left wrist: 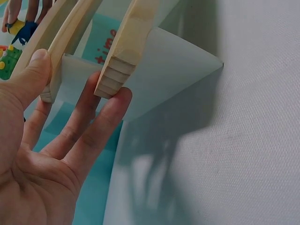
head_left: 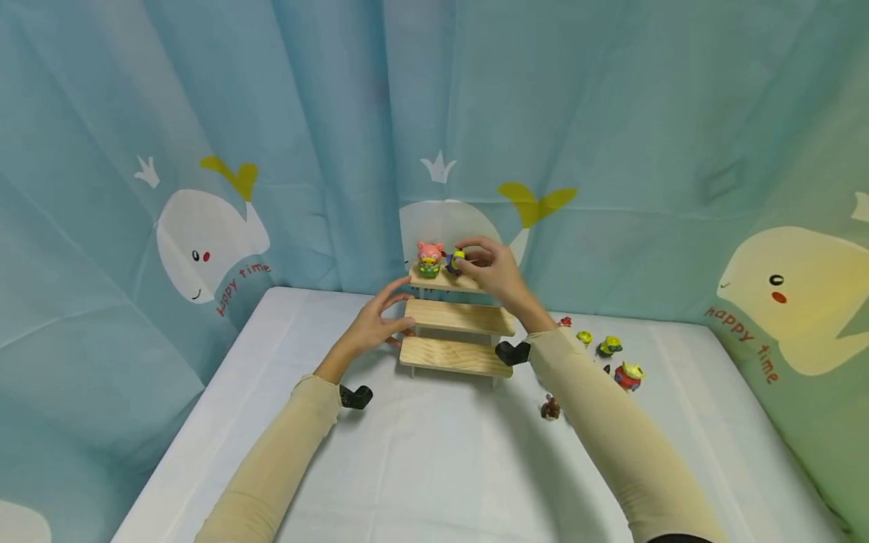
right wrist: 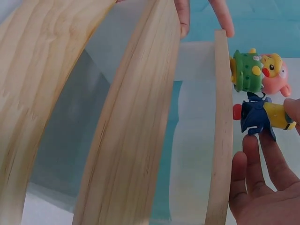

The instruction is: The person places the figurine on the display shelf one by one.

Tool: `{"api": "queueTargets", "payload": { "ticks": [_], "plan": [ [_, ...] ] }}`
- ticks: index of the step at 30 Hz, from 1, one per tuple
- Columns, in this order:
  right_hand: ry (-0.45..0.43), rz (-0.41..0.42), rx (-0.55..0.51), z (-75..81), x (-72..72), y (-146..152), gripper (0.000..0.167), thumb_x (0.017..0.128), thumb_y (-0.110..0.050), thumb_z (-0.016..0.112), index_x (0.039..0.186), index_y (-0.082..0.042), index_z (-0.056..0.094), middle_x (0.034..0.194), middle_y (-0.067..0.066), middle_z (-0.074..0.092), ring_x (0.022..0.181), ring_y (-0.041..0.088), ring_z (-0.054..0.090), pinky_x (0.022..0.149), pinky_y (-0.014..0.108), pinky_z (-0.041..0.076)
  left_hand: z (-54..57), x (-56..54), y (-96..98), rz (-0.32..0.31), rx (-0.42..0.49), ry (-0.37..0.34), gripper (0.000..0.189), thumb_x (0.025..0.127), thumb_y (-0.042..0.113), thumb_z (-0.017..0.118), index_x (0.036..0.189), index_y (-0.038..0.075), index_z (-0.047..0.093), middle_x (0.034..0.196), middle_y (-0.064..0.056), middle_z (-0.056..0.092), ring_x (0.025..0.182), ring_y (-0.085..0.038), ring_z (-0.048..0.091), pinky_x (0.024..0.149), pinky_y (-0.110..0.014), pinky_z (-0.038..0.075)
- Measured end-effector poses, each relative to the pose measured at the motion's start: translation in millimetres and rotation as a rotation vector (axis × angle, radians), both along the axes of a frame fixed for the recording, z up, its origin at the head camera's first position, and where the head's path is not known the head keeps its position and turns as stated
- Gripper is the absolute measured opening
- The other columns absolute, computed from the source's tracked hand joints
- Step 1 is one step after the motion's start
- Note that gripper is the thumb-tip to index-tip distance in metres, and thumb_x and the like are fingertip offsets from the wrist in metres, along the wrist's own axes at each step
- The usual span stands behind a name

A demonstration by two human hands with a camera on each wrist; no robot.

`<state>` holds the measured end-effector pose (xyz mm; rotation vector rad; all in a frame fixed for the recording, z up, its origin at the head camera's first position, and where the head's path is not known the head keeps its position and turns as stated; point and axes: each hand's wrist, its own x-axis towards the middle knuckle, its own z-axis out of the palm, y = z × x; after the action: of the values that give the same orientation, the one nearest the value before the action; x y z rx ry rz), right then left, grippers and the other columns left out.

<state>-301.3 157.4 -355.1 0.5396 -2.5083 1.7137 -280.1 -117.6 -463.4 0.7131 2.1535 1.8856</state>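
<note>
The right hand (head_left: 498, 270) holds a small yellow and blue figure (head_left: 455, 261) in a narrow grip, fingertips pinched on it, just above the top step of the wooden stair shelf (head_left: 455, 317). In the right wrist view the figure (right wrist: 262, 116) is touching or almost touching the top board, right beside a pink figure in a green dress (head_left: 429, 260) that already stands there. The left hand (head_left: 373, 326) is wide in its grip, with straight fingers (left wrist: 101, 122) against the left ends of the boards; the thumb lies on the upper edge and the fingers are under the lower steps.

The top step has free room to the right of the two figures, and the middle and bottom steps are bare. The shelf stands near the back edge of the white bench (head_left: 434, 452), close to the whale curtain (head_left: 204, 249).

On the bench to the right lie more small figures, among them a red one (head_left: 627, 375) and a brown one (head_left: 551, 409). The right sleeve (head_left: 611, 430) partly covers this group, so some of them are hard to make out.
</note>
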Motion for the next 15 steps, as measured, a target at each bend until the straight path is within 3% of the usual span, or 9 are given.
{"api": "queueTargets", "payload": {
  "ticks": [9, 15],
  "plan": [
    [0.000, -0.012, 0.007, -5.1, -1.2, -3, 0.030, 0.100, -0.015, 0.071, 0.129, -0.007, 0.067, 0.129, 0.017, 0.068, 0.108, 0.035, 0.067, 0.087, 0.045, 0.055, -0.3, 1.7, -0.2, 0.000, 0.004, -0.018, 0.079, 0.101, 0.011, 0.068, 0.163, 0.034, 0.026, 0.163, -0.018, 0.033, 0.091, -0.040, 0.074, 0.069, -0.072, 0.055],
    [0.001, -0.012, 0.006, -9.2, -3.1, -2, 0.031, 0.100, -0.015, 0.070, 0.130, -0.007, 0.067, 0.129, 0.019, 0.068, 0.109, 0.035, 0.066, 0.089, 0.046, 0.054, 11.3, 7.2, 0.8, -0.013, 0.022, -0.041, 0.079, 0.101, 0.007, 0.067, 0.165, 0.026, 0.025, 0.164, -0.024, 0.028, 0.092, -0.044, 0.073, 0.072, -0.077, 0.050]
  ]
}}
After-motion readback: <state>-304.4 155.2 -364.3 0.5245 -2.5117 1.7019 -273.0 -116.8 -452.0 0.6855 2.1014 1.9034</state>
